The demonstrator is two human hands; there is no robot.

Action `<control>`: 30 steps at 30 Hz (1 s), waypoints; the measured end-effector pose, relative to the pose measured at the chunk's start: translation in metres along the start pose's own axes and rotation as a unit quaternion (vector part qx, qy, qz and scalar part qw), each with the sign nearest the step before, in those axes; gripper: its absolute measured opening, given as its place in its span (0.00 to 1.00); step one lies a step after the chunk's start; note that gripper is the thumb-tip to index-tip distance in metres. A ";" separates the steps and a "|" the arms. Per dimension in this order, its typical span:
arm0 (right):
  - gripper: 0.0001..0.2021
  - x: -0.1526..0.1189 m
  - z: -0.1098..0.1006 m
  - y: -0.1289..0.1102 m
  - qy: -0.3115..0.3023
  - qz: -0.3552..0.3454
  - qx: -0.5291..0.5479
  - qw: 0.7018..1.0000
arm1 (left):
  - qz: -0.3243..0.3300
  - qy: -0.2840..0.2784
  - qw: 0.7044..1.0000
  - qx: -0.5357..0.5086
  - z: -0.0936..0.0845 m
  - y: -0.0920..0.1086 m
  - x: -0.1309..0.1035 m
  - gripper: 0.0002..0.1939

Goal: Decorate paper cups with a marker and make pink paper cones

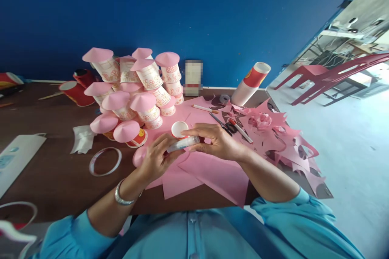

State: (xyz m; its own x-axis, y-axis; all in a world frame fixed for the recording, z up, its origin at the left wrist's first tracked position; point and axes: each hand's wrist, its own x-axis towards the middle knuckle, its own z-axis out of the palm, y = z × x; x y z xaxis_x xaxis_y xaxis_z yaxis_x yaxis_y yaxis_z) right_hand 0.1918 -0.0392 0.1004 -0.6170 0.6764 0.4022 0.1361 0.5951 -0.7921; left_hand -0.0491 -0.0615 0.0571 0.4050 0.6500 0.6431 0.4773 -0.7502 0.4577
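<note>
Between my two hands is a small translucent glue tube [184, 144], held almost level. My left hand [159, 151] grips one end of it between thumb and fingers. The fingers of my right hand [214, 141] pinch its other end. Just behind the tube stands an upright paper cup [179, 128] with a white inside, partly covered by my fingers. Pink paper sheets [215, 174] lie under my hands. To the left rise stacked paper cups [148, 76] with drawn patterns and pink cone roofs [117, 100]. A pink cone [139, 156] lies beside my left hand, partly hidden.
Scissors [223, 123], a red-capped marker [241, 131] and another marker [205, 109] lie to the right. Pink paper scraps [282, 139] cover the table's right edge. A cup stack [251, 84] leans at the back near a tape roll [225, 98]. A white ring [105, 162] lies left.
</note>
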 end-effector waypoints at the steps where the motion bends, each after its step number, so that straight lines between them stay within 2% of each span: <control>1: 0.21 0.000 0.000 -0.001 -0.007 -0.010 -0.006 1.000 | 0.001 0.007 1.000 -0.008 -0.001 0.000 0.000 0.06; 6: 0.19 0.000 0.010 0.001 0.025 -0.006 0.019 0.999 | 0.011 0.019 1.000 0.010 0.002 -0.001 -0.002 0.05; 10: 0.19 0.001 0.011 0.003 0.019 0.020 0.045 0.999 | 0.020 0.018 0.999 0.037 0.007 -0.003 -0.002 0.07; 11: 0.19 0.002 0.007 0.004 0.016 0.029 0.053 0.998 | 0.016 0.026 0.998 0.047 0.007 -0.004 0.000 0.09; 13: 0.19 0.002 -0.006 0.006 0.022 0.050 0.069 0.996 | -0.003 0.059 0.996 0.070 0.005 -0.005 0.003 0.19; 15: 0.19 -0.001 -0.024 0.012 0.073 0.087 0.072 0.991 | -0.028 0.085 0.992 0.085 -0.002 -0.006 0.006 0.28; 16: 0.19 -0.003 -0.034 0.017 0.106 0.106 0.065 0.987 | -0.035 0.087 0.992 0.086 -0.008 -0.007 0.006 0.28; 18: 0.20 -0.012 -0.052 0.032 0.157 0.153 0.024 0.975 | -0.038 0.061 0.993 0.093 -0.020 -0.006 0.005 0.21; 21: 0.19 -0.030 -0.067 0.062 0.163 0.197 -0.096 0.962 | -0.018 -0.038 0.988 0.150 -0.038 -0.003 -0.006 0.12; 25: 0.10 -0.056 -0.065 0.089 0.104 0.232 -0.301 0.919 | -0.019 -0.160 0.954 0.253 -0.047 -0.002 -0.038 0.08; 28: 0.12 -0.069 -0.057 0.091 0.046 0.251 -0.426 0.868 | -0.023 -0.180 0.939 0.291 -0.047 -0.005 -0.066 0.08; 30: 0.14 -0.074 -0.054 0.088 0.014 0.261 -0.486 0.834 | -0.029 -0.169 0.937 0.305 -0.048 -0.009 -0.081 0.09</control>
State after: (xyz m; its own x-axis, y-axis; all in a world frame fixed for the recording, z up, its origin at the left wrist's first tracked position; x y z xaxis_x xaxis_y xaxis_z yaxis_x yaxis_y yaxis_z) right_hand 0.2910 -0.0136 0.0261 -0.2610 0.9550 0.1407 0.9526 0.2784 -0.1225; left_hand -0.1234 -0.1132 0.0307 0.5399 0.7658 0.3494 0.8209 -0.5708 -0.0176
